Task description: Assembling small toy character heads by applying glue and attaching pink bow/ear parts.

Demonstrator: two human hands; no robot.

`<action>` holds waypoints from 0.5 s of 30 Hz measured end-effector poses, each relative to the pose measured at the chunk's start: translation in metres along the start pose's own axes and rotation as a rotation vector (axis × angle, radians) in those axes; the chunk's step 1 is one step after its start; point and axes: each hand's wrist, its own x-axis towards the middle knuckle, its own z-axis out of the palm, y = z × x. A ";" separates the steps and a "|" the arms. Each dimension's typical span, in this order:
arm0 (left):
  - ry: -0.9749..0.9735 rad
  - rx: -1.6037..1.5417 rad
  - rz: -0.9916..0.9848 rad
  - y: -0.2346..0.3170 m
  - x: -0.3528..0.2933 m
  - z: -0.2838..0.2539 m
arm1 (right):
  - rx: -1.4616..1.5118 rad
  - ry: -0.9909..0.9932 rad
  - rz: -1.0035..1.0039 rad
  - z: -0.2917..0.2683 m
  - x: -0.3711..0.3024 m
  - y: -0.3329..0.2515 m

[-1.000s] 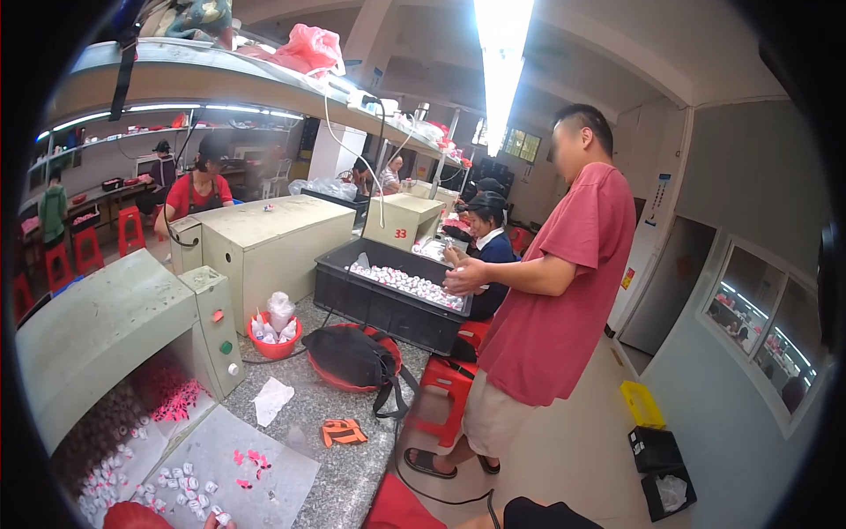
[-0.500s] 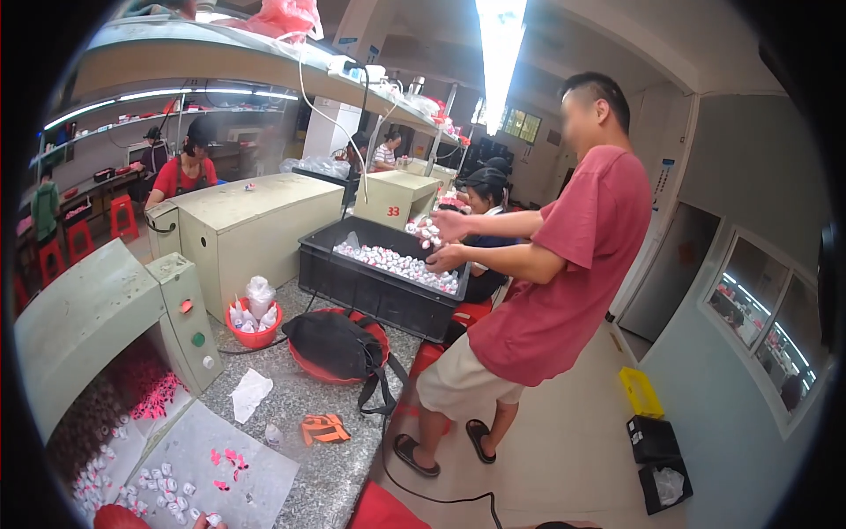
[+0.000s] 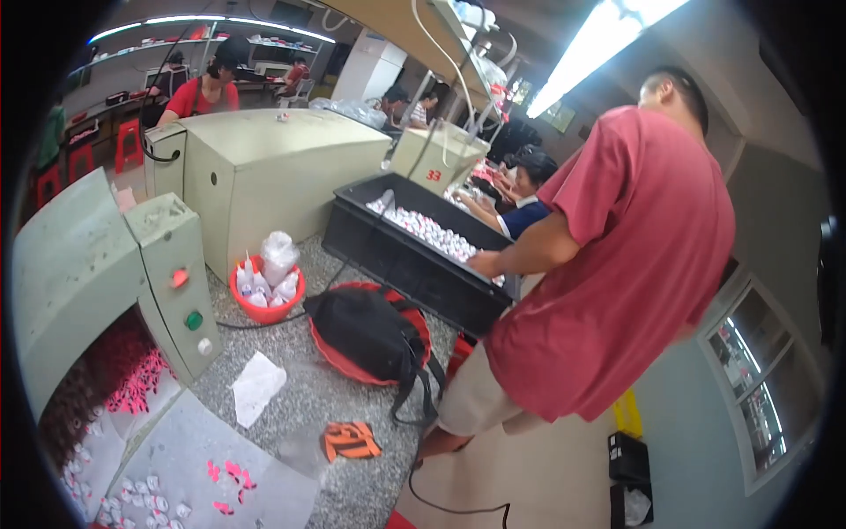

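Note:
Neither of my hands shows at this moment. Nearest to the lower edge lies a pale sheet (image 3: 264, 472) with small white pieces (image 3: 145, 502) heaped on its left part. Several flat pink pieces (image 3: 233, 474) lie loose near its middle. The sheet runs up to the opening of a pale green machine (image 3: 84, 247), where many more pink bits (image 3: 141, 381) are piled. On the machine's side panel are an orange-red knob, a green button (image 3: 194, 321) and a white knob.
On the speckled table (image 3: 322, 485) are a red tub of white bottles (image 3: 271, 309), a crumpled white tissue (image 3: 258, 388), a black bag (image 3: 366, 333) and an orange-black cloth (image 3: 351, 441). A co-worker in red (image 3: 617, 264) stands at right by a black crate (image 3: 397, 256) of white pieces.
My view has turned and shifted; the fingertips at the lower edge have left it. The co-worker in red has turned away and moved closer, lowering a hand to the crate's edge.

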 end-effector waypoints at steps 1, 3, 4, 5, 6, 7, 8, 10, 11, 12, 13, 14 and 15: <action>-0.008 -0.154 -0.149 -0.016 -0.012 -0.002 | -0.036 -0.009 0.002 0.009 0.007 -0.007; -0.006 -0.135 -0.181 -0.030 -0.011 0.001 | -0.113 -0.009 0.006 0.023 0.010 -0.009; 0.011 -0.131 -0.210 -0.028 -0.012 0.001 | -0.155 0.000 0.008 0.028 0.006 -0.003; 0.012 -0.068 -0.245 -0.020 -0.012 -0.003 | -0.201 0.015 0.005 0.033 0.003 0.002; 0.022 -0.089 -0.220 -0.019 -0.011 0.005 | -0.252 0.053 -0.009 0.024 0.007 0.003; 0.033 -0.162 -0.198 -0.026 -0.007 0.008 | -0.300 0.094 -0.033 0.021 0.023 -0.002; 0.043 -0.237 -0.173 -0.032 -0.003 0.011 | -0.348 0.138 -0.058 0.017 0.038 -0.008; -0.004 -0.168 -0.181 -0.046 -0.001 0.009 | -0.457 0.217 -0.078 0.006 0.041 -0.003; -0.064 -0.073 -0.226 -0.041 -0.008 0.004 | -0.509 0.245 -0.079 0.008 0.036 0.008; -0.076 -0.082 -0.188 -0.032 -0.001 -0.006 | -0.537 0.282 -0.100 0.018 0.048 0.000; -0.054 -0.099 -0.228 -0.016 0.001 -0.003 | -0.575 0.334 -0.106 0.009 0.051 -0.004; -0.036 -0.116 -0.272 -0.006 0.005 0.001 | -0.610 0.384 -0.109 0.001 0.054 -0.007; -0.034 -0.159 -0.245 -0.010 0.001 -0.001 | -0.651 0.421 -0.110 -0.003 0.056 -0.007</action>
